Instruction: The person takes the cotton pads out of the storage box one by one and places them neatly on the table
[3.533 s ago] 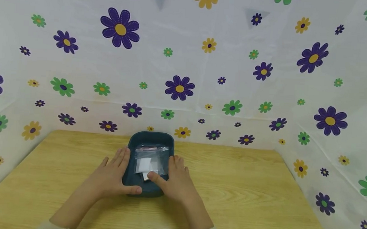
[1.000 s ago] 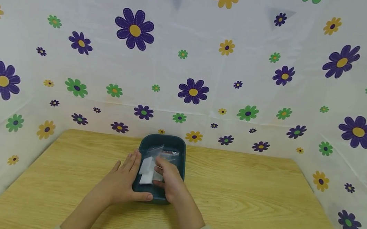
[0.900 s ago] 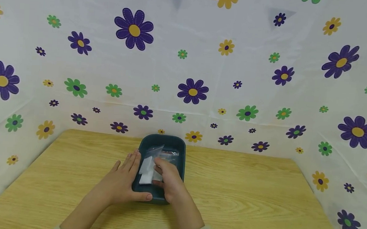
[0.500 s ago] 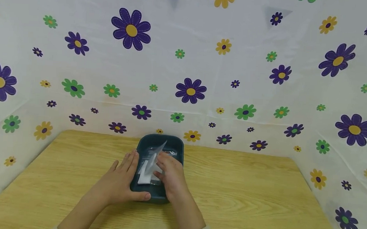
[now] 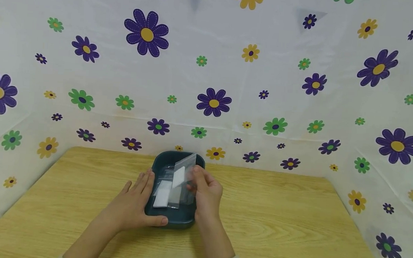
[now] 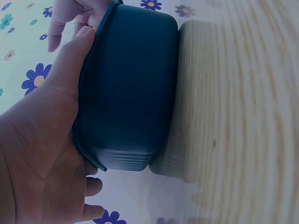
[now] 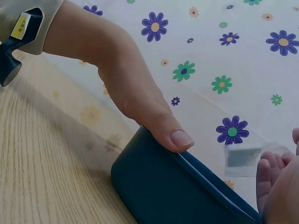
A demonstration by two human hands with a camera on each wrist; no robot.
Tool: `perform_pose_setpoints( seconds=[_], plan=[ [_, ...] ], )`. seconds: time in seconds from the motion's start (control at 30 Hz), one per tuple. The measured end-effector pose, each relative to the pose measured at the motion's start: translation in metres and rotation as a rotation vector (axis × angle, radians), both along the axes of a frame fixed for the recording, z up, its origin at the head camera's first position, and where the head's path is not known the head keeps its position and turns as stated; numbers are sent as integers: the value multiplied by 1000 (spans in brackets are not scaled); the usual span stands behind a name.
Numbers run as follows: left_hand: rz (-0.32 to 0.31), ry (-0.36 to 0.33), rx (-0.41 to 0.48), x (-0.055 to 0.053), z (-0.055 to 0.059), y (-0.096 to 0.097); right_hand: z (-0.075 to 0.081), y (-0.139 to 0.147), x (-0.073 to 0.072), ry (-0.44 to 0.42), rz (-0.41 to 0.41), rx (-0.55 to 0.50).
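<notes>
A dark teal tray [image 5: 165, 159] holds several clear zip bags [image 5: 161, 198] with white flat pieces inside. My right hand [image 5: 208, 193] pinches one zip bag [image 5: 179, 176] by its right edge, over the tray's right half. The bag stands tilted, its white piece showing through. In the right wrist view this bag [image 7: 243, 161] sticks out from my fingers above the rim. My left hand [image 5: 132, 205] lies along the tray's left side with straight fingers. Its thumb [image 6: 72, 60] rests at the near rim in the left wrist view.
The tray stands on a wood-grain table [image 5: 275, 218], close to its back edge. Behind and at both sides hangs a white cloth [image 5: 230, 75] printed with purple, green and yellow flowers.
My right hand has gone from the tray's right rim into the tray, then lifted one bag up and to the right. My left hand stays at the tray's left side.
</notes>
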State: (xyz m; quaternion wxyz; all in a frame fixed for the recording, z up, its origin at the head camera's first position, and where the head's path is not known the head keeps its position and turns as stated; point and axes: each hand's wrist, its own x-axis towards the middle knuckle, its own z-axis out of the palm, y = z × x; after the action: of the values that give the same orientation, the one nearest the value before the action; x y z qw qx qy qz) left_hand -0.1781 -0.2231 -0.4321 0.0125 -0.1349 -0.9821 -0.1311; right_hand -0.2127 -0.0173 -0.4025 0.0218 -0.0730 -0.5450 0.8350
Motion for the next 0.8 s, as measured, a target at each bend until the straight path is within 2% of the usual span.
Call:
perform_pose_setpoints(
  seconds=[0.17,0.4,0.53,0.8],
  plan=[
    [-2,-13,4,0,-1,-1,-1,1,-3,-9,-37,-44],
    [-5,-25,8,0,1,0,-2,3,-3,-26,-12,-28],
    [-7,-37,6,0,2,0,-2,7,-4,-36,37,11],
    [-6,-37,9,0,3,-1,0,14,-6,-75,201,57]
  ],
)
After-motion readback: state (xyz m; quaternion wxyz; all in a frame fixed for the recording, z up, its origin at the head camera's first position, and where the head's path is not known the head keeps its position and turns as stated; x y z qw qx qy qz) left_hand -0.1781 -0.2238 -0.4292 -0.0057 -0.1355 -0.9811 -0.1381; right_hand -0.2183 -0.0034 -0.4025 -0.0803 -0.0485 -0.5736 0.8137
